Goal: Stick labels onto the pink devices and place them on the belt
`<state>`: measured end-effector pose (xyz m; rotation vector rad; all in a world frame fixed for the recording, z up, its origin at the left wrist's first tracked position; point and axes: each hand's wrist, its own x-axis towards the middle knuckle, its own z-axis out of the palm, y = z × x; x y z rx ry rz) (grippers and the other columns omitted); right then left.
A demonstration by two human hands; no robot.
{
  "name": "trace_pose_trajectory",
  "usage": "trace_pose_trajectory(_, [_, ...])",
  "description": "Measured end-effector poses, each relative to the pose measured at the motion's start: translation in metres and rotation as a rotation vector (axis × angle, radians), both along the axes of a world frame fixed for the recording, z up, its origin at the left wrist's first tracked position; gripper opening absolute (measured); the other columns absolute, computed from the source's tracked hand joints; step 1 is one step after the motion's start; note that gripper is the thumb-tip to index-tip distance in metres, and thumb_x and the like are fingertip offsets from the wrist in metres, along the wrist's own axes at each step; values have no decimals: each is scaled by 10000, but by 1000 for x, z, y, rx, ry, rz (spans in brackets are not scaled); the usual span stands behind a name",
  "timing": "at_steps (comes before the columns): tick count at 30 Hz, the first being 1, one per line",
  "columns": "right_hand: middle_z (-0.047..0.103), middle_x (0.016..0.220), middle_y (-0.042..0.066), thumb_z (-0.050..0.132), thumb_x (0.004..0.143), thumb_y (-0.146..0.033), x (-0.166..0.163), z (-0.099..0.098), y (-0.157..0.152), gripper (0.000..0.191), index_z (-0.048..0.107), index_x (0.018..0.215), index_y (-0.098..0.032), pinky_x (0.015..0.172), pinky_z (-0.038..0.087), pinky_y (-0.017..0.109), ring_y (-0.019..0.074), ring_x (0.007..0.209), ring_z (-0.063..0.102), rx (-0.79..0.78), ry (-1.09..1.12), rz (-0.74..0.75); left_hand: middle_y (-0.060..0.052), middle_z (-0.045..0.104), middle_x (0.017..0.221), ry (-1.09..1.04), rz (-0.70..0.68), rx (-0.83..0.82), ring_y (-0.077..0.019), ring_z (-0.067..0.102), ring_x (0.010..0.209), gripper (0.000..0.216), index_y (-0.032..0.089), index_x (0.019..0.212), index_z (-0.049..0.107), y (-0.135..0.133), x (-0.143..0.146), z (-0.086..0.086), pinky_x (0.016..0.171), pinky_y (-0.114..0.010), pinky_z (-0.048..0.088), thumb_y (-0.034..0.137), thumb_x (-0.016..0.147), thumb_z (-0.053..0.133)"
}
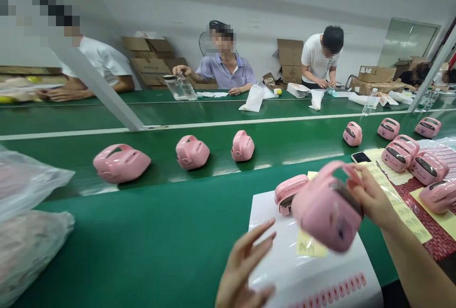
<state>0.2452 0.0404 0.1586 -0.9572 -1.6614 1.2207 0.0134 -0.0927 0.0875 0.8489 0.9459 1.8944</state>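
Observation:
My right hand (372, 198) grips the handle of a pink plastic case with a dark window (326, 210), raised and tilted above the white sheet; motion blurs it. My left hand (245, 270) is empty, its fingers spread, to the lower left of that case and over the sheet's left edge. Behind the raised case, a second pink case (290, 189) rests on the white sheet (270, 246). A yellow sticker sheet (309, 245) lies partly hidden below the raised case. Red oval stickers (331, 291) line the sheet's near edge.
Pink cases (121, 163) stand spaced along the green belt (285, 141). Several more (427, 168) crowd the right side, beside a phone (361, 157) and yellow sticker strips (402, 206). Plastic bags (28, 241) fill the left edge. A grey post (103, 89) rises at left; co-workers (226, 65) sit and stand opposite.

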Motion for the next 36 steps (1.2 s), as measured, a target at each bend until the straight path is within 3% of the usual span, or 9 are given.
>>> trace_pose_trajectory(3, [389, 462, -106, 383, 842, -314, -17, 17, 60, 280, 406, 1093, -193, 311, 288, 203, 100, 299, 360, 67, -168, -311, -71, 657, 847, 613, 212, -286, -227, 618, 693, 381, 221, 847, 702, 48, -42, -10, 569, -319, 523, 531, 636, 633])
trace_pose_trajectory(6, [490, 632, -57, 396, 834, -221, -51, 24, 123, 327, 359, 1157, -187, 414, 406, 225, 117, 430, 496, 122, -352, -446, -35, 626, 611, 714, 296, -373, -177, 550, 507, 410, 208, 675, 683, 80, -63, -27, 475, -279, 453, 594, 627, 553])
trace_pose_trajectory(9, [568, 783, 11, 509, 786, -135, -91, 18, 175, 453, 355, 1213, -145, 606, 479, 273, 156, 654, 587, 124, -500, -475, -15, 608, 528, 763, 275, -395, -166, 530, 469, 362, 216, 567, 647, 89, -70, -42, 474, -261, 425, 567, 604, 562])
trace_pose_trajectory(15, [572, 1082, 70, 532, 876, -287, -141, -17, 227, 308, 503, 1151, -152, 760, 505, 374, 180, 892, 591, -10, -815, -477, 8, 578, 518, 843, 230, -427, -165, 523, 476, 345, 231, 603, 624, 83, -74, -52, 491, -251, 413, 535, 684, 483])
trace_pose_trajectory(18, [564, 1118, 78, 529, 880, -301, -148, -23, 231, 325, 502, 1169, -154, 778, 507, 386, 189, 924, 589, -16, -936, -439, 7, 580, 541, 893, 205, -449, -166, 521, 498, 317, 239, 617, 620, 83, -74, -53, 512, -255, 402, 496, 711, 460])
trace_pose_trajectory(22, [505, 1222, 101, 529, 877, -324, -172, -9, 224, 388, 465, 1224, -163, 856, 467, 448, 231, 1032, 547, 88, -1041, -370, 2, 569, 549, 946, 190, -500, -168, 517, 513, 295, 237, 612, 600, 83, -68, -54, 518, -260, 369, 449, 720, 426])
trace_pose_trajectory(27, [520, 1215, 120, 497, 885, -374, -269, 15, 196, 474, 391, 1295, -160, 866, 460, 434, 236, 1043, 553, 229, -1030, -143, 4, 570, 584, 994, 152, -522, -158, 526, 557, 257, 229, 641, 599, 79, -64, -58, 550, -251, 349, 375, 759, 424])
trace_pose_trajectory(31, [623, 1051, 131, 531, 860, -336, -350, 13, 165, 628, 233, 1377, -140, 777, 499, 369, 240, 961, 614, 249, -1002, -3, 3, 568, 593, 998, 148, -508, -152, 519, 559, 247, 222, 663, 603, 75, -65, -62, 550, -249, 344, 343, 777, 419])
trace_pose_trajectory(36, [544, 1155, 255, 488, 843, -154, -377, -5, 136, 690, 90, 1399, -62, 772, 495, 380, 283, 1028, 598, 295, -980, -27, 10, 545, 550, 949, 183, -459, -153, 503, 519, 256, 224, 658, 610, 75, -66, -64, 532, -259, 352, 368, 771, 430])
